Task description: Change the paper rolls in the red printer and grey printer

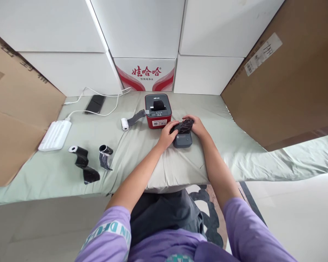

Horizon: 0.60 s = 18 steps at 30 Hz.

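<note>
A small dark grey portable printer (183, 141) lies on the cloth in front of me, a crinkled black film strip (186, 126) bunched over its top. My left hand (168, 134) grips the printer's left side, its thumb resting on top. On the far right side, the fingers of my right hand (195, 125) curl around the end of the film; their tips are partly hidden behind it. Just behind my left hand stands a red and black printer (157, 122), a dark strip (136, 117) running left from it to a small white roll (124, 124).
Two more rolls with black film, one at left (82, 158) and one beside it (106, 154), lie front left. A white power bank (55, 135), a white cable (98, 114) and a dark phone (95, 104) are behind. Cardboard boxes flank the left (22, 116) and right (287, 83).
</note>
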### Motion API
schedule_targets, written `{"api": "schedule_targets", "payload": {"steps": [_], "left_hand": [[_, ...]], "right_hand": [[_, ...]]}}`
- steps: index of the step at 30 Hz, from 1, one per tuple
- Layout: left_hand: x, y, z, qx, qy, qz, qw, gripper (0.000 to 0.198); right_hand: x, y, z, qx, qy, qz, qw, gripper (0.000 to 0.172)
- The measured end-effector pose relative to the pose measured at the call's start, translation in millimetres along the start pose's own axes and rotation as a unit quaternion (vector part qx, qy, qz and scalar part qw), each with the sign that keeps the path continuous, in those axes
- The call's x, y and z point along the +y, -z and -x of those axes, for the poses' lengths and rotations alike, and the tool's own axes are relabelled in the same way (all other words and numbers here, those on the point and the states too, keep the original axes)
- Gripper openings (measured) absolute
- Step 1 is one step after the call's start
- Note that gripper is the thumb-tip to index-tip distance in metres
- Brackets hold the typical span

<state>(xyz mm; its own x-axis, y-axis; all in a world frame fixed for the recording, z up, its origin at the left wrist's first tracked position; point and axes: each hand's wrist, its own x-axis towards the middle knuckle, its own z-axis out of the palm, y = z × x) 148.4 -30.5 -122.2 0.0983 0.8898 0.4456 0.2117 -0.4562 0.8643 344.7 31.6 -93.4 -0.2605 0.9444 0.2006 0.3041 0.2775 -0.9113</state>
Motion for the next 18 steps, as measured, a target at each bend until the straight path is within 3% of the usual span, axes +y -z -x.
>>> {"api": "schedule_targets", "payload": {"steps": [5,11,14,18], "left_hand": [[5.4,-0.3,-0.1,0.035,0.053,0.016,0.998,0.036],[5.7,-1.8,-1.3,0.053,0.062,0.024,0.996,0.034],[4.1,-1.0,-1.8,0.060,0.062,0.030,0.996,0.036],[5.4,2.4,-1.8,0.091,0.048,0.026,0.994,0.036]], "right_hand": [[-10.5,3.5,39.8,0.064,-0.088,0.081,0.991,0.028],[-33.1,-47.9,101.3,0.097,-0.083,0.084,0.988,0.062],[-44.0,-73.3,104.9,0.139,-0.089,0.124,0.979,0.071],[-50.4,-83.7,92.1,0.150,-0.099,0.140,0.974,0.065]]}}
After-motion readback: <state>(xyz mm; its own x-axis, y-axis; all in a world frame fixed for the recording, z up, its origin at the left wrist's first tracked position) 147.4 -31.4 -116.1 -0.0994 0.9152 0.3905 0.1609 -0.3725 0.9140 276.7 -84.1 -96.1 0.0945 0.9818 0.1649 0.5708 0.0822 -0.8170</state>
